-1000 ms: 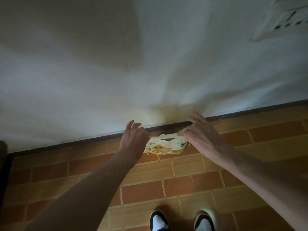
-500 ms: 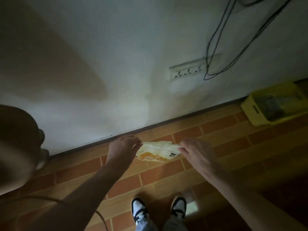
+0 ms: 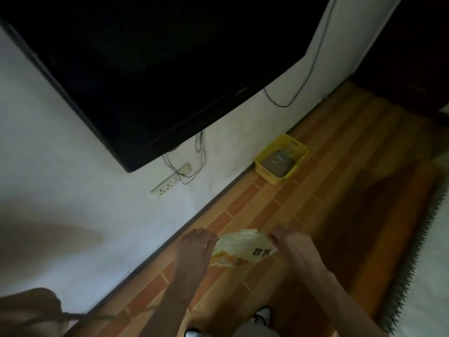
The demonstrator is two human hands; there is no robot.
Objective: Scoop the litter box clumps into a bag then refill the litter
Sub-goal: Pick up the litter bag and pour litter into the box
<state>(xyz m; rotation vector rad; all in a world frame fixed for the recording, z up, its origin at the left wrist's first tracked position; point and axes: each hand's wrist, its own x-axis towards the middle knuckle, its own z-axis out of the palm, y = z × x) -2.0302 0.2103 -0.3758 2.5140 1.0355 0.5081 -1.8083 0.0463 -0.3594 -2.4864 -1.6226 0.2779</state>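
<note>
You have the plastic bag (image 3: 239,249) up in front of you, above the tiled floor (image 3: 279,215), your left hand (image 3: 194,246) pinching its left edge and your right hand (image 3: 291,244) pinching its right. It looks like you're opening it for the clumps. Work the two layers apart at the top rim with your fingertips instead of tugging the ends, since thin plastic tears easily. The bag's long axis runs left to right between your hands, crumpled mouth apparently upward. The yellow litter box (image 3: 281,159) sits well ahead, against the wall (image 3: 73,190).
</note>
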